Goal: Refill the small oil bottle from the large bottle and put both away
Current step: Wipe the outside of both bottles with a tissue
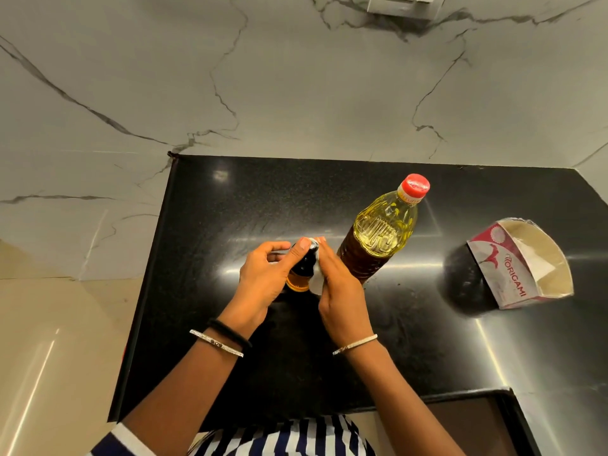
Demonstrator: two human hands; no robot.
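Observation:
A small oil bottle (300, 277) with a dark top and golden oil stands on the black counter (230, 218). My left hand (263, 278) grips it from the left, thumb up by its cap. My right hand (340, 291) presses a white tissue (316, 280) against the bottle's right side, fingers reaching the cap. Just to the right stands the large oil bottle (378, 238), upright, with yellow oil and a red cap (417, 185) on it.
An open tissue box (513, 278) marked ORIGAMI lies on its side at the right of the counter. Marbled wall rises behind, with a switch plate (406, 4) at the top. The counter's left edge drops to a beige floor. A dark recess sits at bottom right.

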